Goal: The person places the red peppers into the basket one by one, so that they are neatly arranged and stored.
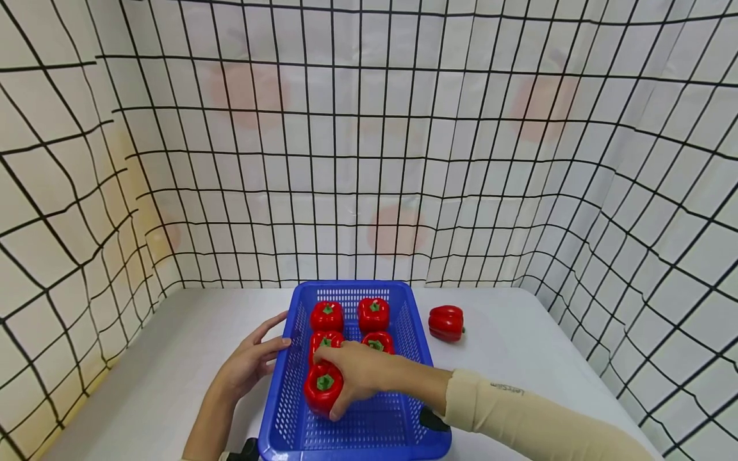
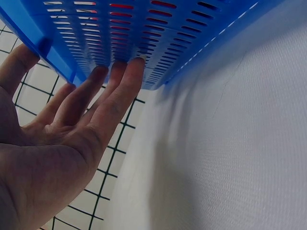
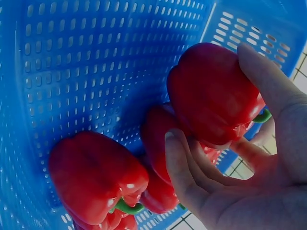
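Note:
A blue perforated plastic basket (image 1: 357,455) stands on the white surface in the middle of the head view. My right hand (image 1: 360,372) reaches in over its right side and grips a red bell pepper (image 1: 316,394) between thumb and fingers, green stem facing up. In the right wrist view, the held bell pepper (image 3: 211,91) is above other peppers in the basket. Several more red bell peppers (image 1: 373,314) sit in two columns toward the basket's back. My left hand (image 1: 246,366) touches the basket's left side, fingers mostly straight, with the thumb (image 2: 19,64) at the rim.
One red bell pepper (image 1: 446,323) lies on its side on the white surface (image 1: 496,371), right of the basket. Black grid netting (image 1: 357,160) over white panels encloses the back and both sides. A dark band (image 1: 432,419) shows near the right sleeve.

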